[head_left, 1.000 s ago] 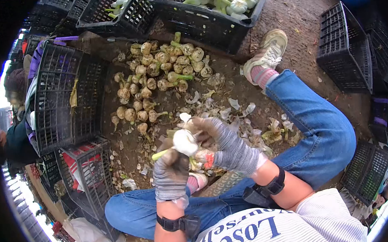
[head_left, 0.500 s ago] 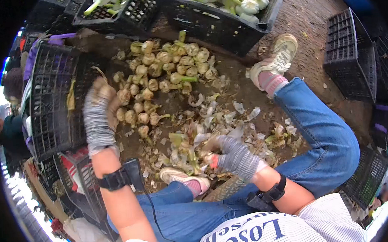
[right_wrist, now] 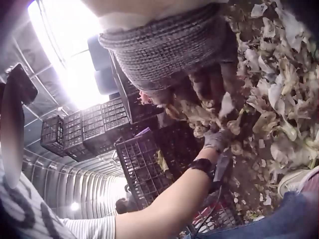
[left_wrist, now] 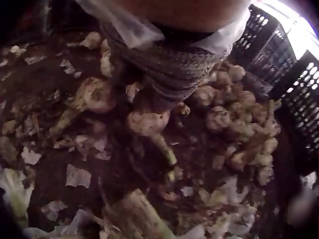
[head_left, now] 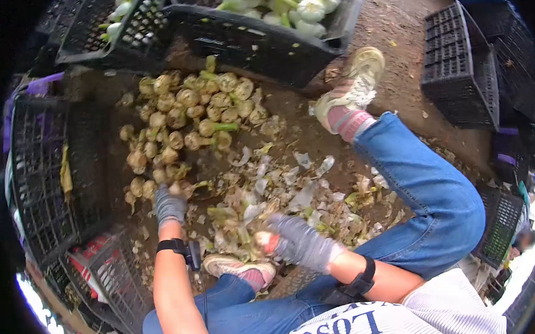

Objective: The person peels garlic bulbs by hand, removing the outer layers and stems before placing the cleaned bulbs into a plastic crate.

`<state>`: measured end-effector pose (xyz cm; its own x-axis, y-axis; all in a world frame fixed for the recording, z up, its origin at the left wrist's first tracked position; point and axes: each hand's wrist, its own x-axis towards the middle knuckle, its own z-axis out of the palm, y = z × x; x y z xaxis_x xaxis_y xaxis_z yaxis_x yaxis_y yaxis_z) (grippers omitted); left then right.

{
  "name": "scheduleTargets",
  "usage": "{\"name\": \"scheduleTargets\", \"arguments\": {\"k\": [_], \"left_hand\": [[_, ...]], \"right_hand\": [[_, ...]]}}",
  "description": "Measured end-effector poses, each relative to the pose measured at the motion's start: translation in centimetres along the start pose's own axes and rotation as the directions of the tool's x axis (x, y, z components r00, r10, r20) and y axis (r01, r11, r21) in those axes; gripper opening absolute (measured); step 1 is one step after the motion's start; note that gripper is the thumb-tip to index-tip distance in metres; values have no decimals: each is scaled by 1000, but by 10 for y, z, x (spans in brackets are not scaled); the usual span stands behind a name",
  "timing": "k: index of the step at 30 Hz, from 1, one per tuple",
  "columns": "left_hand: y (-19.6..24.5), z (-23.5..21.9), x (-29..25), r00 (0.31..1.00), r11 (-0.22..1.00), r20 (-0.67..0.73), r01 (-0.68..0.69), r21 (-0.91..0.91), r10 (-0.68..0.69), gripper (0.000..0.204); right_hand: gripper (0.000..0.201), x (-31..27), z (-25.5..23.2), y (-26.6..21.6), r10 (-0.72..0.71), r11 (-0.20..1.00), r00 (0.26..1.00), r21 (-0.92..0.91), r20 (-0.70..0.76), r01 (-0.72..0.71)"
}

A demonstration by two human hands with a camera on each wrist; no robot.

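In the head view, the left hand [head_left: 170, 207], in a grey knit glove, reaches down at the near edge of a pile of unpeeled garlic bulbs [head_left: 186, 98]. A garlic bulb [left_wrist: 148, 122] with a green stem lies against its fingers in the left wrist view; the palm side is hidden and the fingers' hold is unclear. The gloved right hand [head_left: 301, 241] hovers above peel scraps [head_left: 287, 187], fingers loosely bent, with a reddish patch near the thumb. Under that hand, the right wrist view shows bent fingers [right_wrist: 202, 84] and no bulb clearly held.
A black crate [head_left: 255, 43] at the top holds clean white bulbs [head_left: 311, 10], with another crate [head_left: 116, 54] beside it. Tall crates [head_left: 44, 178] stand at the left, others [head_left: 459, 66] at the right. The person's shoes [head_left: 360, 86] and jeans [head_left: 426, 201] border the scraps.
The white bulb held between both hands a second ago is gone from them. The left hand swung out left, then down to the pile's near edge. The right hand stays over the scraps.
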<state>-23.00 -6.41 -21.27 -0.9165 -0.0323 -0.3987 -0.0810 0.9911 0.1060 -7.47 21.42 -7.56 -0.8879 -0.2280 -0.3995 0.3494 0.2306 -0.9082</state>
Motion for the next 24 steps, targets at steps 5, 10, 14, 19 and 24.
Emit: {"name": "scheduleTargets", "arguments": {"k": [5,10,14,19,24], "left_hand": [[53,-61,-92,940,309,249,171,-936,232,59],[108,-121,-195,905,498,-104,-319,-806,412,63],[120,-138,-226,812,665,-304,-583,-466,499,64],[118,-139,-235,815,661,-327,-579,-477,478,66],[110,-130,-232,846,546,-279,-512,-663,454,62]], "right_hand": [[38,0,9,3,14,965,997,263,-74,6],[41,-22,15,-29,126,667,982,745,-140,21],[37,-31,10,-42,18,650,999,760,-35,15],[35,-31,3,-37,-7,633,997,772,75,-54],[37,-29,-8,-34,-81,806,990,592,112,-1]]}}
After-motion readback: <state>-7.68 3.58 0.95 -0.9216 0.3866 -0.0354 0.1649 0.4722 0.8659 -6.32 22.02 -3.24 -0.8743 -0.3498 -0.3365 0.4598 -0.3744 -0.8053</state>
